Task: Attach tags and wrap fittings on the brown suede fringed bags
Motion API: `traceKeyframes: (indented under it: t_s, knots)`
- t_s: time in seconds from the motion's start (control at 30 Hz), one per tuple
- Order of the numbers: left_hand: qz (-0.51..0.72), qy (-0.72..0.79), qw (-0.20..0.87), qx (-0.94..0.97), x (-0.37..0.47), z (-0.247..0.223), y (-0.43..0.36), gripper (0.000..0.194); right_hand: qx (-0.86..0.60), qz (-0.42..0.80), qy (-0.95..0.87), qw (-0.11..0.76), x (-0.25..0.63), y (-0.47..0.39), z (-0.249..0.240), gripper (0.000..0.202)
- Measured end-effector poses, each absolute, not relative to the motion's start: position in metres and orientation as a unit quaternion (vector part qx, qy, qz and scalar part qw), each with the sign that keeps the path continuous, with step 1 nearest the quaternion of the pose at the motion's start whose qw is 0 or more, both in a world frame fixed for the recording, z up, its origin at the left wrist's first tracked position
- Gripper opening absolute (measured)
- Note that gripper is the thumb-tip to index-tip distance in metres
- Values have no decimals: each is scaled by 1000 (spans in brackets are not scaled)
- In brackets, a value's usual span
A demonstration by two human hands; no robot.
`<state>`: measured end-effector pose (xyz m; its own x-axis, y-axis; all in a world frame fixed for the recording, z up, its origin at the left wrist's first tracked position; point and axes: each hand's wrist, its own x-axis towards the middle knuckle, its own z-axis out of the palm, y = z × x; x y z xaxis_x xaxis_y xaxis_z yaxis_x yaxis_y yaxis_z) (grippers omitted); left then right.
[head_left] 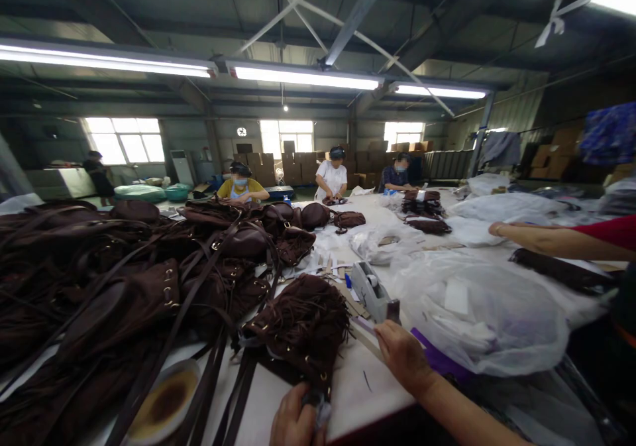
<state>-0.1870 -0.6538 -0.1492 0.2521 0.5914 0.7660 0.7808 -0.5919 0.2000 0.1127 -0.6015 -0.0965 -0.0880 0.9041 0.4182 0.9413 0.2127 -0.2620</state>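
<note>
A dark brown fringed bag (pixel 303 320) with gold eyelets lies in front of me on the white table. My left hand (pixel 293 419) is closed at the bag's near edge, where a dark strip and a bit of clear film show beside the fingers. To the right, my right hand (pixel 402 356) is closed, with a small dark brown piece (pixel 392 311) sticking up by its fingertips; its kind is unclear. Just beyond that hand stands a grey tape dispenser (pixel 370 290). A blue-capped item (pixel 348 280) lies beside the dispenser.
Many brown bags with long straps (pixel 124 293) are heaped on the left, near a round container with a brown stain (pixel 166 399). Clear plastic bags (pixel 477 313) and a purple item (pixel 442 356) lie right. A co-worker's arm (pixel 546 237) reaches in; several people work across the table.
</note>
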Motion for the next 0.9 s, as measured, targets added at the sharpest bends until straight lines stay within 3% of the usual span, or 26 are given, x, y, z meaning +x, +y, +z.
traceKeyframes:
  t_s: [0.2,0.37,0.63,0.8,0.9]
  knots:
    - [-411,-435,81,-797,-186,-136,-663,23,-601,-93,-762,223,103,-640,-97,31]
    - [-379,-442,68,-810,-186,-118,-672,17,-549,4,-812,199,97,-656,-99,19]
    - [-362,-467,41,-806,-175,-99,-683,16,-626,105,-744,206,100,-646,-99,4]
    - [-360,-479,39,-800,-171,-104,-688,15,-619,149,-719,278,95,-659,-94,10]
    - [-370,-488,4,-791,-173,-102,-686,16,-610,267,-667,334,88,-678,-85,14]
